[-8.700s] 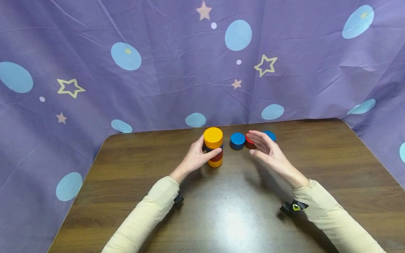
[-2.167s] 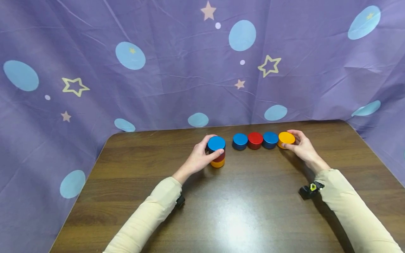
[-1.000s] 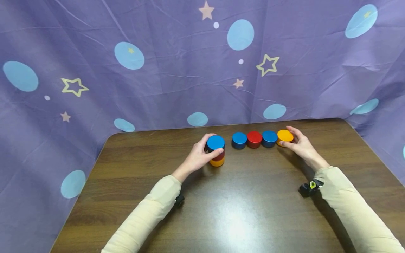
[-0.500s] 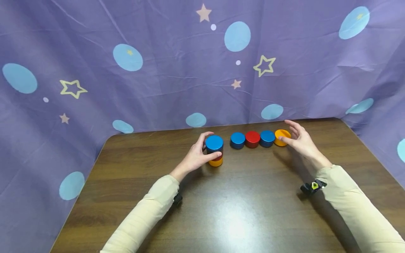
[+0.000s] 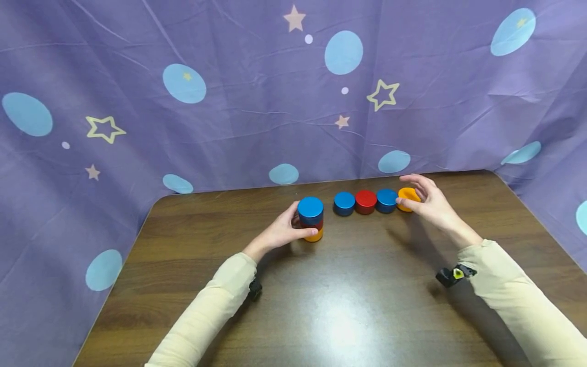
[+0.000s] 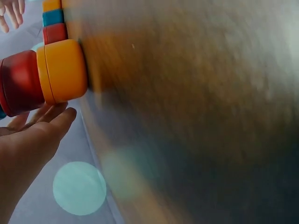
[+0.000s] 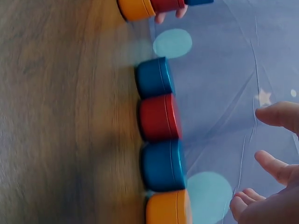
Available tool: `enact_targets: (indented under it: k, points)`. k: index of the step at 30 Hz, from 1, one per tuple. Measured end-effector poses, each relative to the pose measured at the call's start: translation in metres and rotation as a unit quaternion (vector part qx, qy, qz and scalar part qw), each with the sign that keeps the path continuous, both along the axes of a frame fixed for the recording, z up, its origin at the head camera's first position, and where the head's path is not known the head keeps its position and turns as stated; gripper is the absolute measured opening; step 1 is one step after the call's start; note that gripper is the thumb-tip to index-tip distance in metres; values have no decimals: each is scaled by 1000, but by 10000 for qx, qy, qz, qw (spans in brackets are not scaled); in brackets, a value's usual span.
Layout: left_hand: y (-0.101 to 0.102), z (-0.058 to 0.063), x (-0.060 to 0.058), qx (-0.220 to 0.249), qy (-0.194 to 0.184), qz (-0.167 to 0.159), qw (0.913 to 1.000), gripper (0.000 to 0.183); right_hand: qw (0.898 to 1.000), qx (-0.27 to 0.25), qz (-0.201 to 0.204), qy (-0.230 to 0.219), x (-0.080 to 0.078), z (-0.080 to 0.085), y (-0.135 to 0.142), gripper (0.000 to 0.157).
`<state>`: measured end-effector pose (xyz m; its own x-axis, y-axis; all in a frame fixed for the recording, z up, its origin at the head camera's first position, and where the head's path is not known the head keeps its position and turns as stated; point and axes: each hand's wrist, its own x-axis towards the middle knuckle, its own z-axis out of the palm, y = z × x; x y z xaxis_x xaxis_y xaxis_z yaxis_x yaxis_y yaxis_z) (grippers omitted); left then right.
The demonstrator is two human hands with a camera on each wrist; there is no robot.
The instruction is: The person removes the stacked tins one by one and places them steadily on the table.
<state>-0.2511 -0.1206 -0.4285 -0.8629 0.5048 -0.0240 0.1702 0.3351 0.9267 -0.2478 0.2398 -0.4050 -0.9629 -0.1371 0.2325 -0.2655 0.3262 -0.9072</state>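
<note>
A stack of round lidded tins stands on the table: a blue tin on top, a red tin in the middle, an orange tin at the bottom. Beside its lower part is my left hand, thumb across the front, other fingers partly hidden behind; in the left wrist view they look loose. To the right runs a row: blue tin, red tin, blue tin, orange tin. My right hand hovers by the orange end tin, fingers spread, holding nothing.
The wooden table reaches back to a purple curtain patterned with stars and blue spots. Each wrist carries a small black camera. The tins stand near the table's back edge.
Earlier an orange tin topped the stack; the right hand then held it at the row's right end. Now that hand has let go and shifted left above it. The left hand has slid lower.
</note>
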Motion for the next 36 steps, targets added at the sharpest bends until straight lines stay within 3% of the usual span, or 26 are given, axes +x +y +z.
enact_targets:
  k: [7,14,23,28,36]
  points:
    - [2,-4,0,66,-120,109,9998,68,9998,182,95,-7,3,0,-8,51]
    - [4,-4,2,52,-166,265,9995,67,9998,126,149,30,6,2,-14,48]
    - [4,-2,4,80,-77,238,9997,66,9994,-104,319,98,8,-1,-21,46]
    - [3,-9,1,94,99,242,9996,65,9980,-222,568,148,8,-2,-31,44]
    - [4,-10,1,119,172,190,9996,62,9915,-473,1210,-9,9,-15,-56,44]
